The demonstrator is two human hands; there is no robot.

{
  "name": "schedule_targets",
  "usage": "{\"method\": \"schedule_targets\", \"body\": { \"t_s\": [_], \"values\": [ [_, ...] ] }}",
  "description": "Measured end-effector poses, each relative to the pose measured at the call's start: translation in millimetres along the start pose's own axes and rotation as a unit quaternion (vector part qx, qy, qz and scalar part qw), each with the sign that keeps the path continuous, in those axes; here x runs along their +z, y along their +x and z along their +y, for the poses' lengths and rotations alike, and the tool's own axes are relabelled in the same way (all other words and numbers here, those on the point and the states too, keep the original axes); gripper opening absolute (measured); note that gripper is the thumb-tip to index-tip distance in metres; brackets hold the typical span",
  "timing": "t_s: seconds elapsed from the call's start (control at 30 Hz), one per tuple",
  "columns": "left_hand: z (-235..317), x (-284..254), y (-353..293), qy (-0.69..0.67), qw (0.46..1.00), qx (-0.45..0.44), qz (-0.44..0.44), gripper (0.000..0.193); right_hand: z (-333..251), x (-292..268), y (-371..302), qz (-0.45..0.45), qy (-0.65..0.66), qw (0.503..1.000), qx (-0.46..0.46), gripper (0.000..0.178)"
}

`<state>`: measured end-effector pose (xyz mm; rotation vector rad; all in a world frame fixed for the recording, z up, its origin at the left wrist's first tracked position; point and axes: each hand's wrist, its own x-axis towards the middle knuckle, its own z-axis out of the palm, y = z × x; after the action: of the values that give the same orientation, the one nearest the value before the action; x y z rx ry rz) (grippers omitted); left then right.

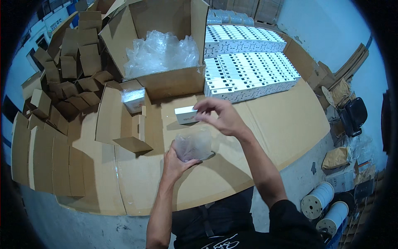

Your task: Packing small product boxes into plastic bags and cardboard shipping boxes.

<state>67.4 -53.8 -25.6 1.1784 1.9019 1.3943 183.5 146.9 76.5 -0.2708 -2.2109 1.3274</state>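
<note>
My left hand [176, 162] is wrapped round a clear plastic bag [194, 144], held puffed out low over the cardboard-covered table. Just beyond it, my right hand [222, 116] has thumb and fingers closed at the right end of a small white box [185, 115]; the fingertips hide that end. To the left stands an open cardboard carton [111, 114] with its flaps up. Inside its far end sits a white box wrapped in clear plastic [133, 99].
A large open carton [174, 83] at the back holds a heap of clear plastic bags [161, 52]. Rows of white boxes [253, 76] are stacked at the back right. Several empty cartons [54, 162] crowd the left side. White spools [317, 200] stand on the floor at right.
</note>
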Motion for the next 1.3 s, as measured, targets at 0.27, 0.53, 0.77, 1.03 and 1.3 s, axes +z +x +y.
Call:
{"method": "schedule_targets", "body": {
  "t_s": [0.27,0.53,0.77,1.03,1.3],
  "values": [
    [-2,4,3,-0.032,0.998,0.016,0.059,0.080,90,31,-25,0.237,0.050,0.970,0.025,0.048],
    [-5,1,9,-0.080,0.996,0.026,0.025,0.089,103,44,-21,0.177,0.091,0.978,0.060,0.050],
    [-11,-8,24,-0.082,0.996,0.040,0.003,0.092,103,46,-19,0.181,0.093,0.979,0.033,0.046],
    [1,-14,28,-0.030,0.999,0.043,-0.007,0.093,87,34,-20,0.249,0.218,0.943,0.028,0.036],
    [1,-13,28,-0.022,0.999,0.036,-0.016,0.097,83,28,-26,0.288,0.304,0.908,0.028,0.029]
  ]
}}
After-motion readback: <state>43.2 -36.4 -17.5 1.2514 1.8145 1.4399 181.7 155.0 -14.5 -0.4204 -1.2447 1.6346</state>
